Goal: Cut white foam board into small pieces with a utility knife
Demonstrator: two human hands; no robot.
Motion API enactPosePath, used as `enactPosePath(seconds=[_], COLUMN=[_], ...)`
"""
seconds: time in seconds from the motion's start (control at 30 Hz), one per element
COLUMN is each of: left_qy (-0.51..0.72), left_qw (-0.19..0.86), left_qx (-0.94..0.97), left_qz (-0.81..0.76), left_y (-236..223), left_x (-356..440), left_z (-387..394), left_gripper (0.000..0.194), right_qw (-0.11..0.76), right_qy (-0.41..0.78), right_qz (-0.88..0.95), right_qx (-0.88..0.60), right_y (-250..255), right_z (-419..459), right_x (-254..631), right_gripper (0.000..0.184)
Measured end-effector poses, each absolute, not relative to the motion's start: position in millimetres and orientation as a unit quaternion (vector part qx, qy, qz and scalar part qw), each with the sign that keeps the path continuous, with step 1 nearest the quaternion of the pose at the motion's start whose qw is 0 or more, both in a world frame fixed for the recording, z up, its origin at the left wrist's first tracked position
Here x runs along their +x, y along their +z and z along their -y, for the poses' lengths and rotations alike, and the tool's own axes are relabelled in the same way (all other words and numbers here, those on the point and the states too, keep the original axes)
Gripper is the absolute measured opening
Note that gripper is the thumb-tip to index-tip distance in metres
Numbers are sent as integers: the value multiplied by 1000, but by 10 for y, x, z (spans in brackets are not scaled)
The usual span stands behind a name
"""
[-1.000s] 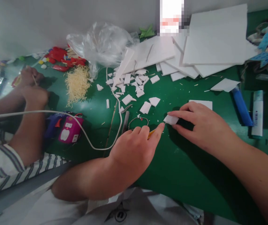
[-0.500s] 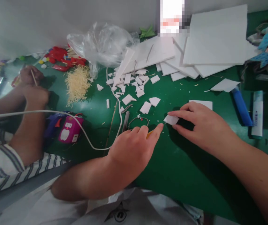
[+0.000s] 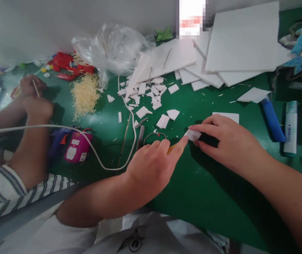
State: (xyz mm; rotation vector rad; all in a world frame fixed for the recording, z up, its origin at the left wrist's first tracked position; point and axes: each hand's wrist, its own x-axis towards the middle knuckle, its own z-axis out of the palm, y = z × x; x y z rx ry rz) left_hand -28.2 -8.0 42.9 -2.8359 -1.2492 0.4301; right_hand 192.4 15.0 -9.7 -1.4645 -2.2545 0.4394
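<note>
My left hand (image 3: 156,164) is closed around a slim yellow tool (image 3: 171,149), likely a craft knife; most of it is hidden by the fingers. Its index finger points along the tool and reaches the edge of a small white foam-board piece (image 3: 193,135). That piece is pinched between the thumb and fingers of my right hand (image 3: 225,135), just above the green table (image 3: 193,197). Beside the right hand's knuckles, partly behind them, lies a white square of foam board (image 3: 231,117). Loose white foam scraps (image 3: 162,121) lie just beyond the hands.
Foam boards (image 3: 242,38) are stacked at the back. A blue tool (image 3: 273,120) and a marker (image 3: 290,128) lie at right. A white cable (image 3: 113,168) crosses near my left forearm, by a pink box (image 3: 77,147). At left, another person's hands (image 3: 38,102) hold a thin stick.
My left index finger has moved slightly right and up, onto the foam piece's edge. The tool's thin tip, visible before, is now hidden. My right hand stays nearly still.
</note>
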Motion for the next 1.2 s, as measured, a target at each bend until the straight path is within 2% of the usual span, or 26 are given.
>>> enactPosePath(seconds=[0.73,0.93,1.2], left_qy=[212,207,187], left_qw=[-32,-15,27], left_qx=[-893,-892,-900], left_qz=[395,402,393], left_y=[537,519,505], left_x=[-165,-139,-150], left_z=[26,26,79], left_gripper=[67,67,62], right_qw=[204,201,216], right_qy=[140,141,74], right_qz=[809,812,819], right_qx=[-533,-529,-527], right_y=[-114,-98,-123], right_z=[-131,-135,-73], right_x=[1903,1902,1831], right_gripper=[29,29,28])
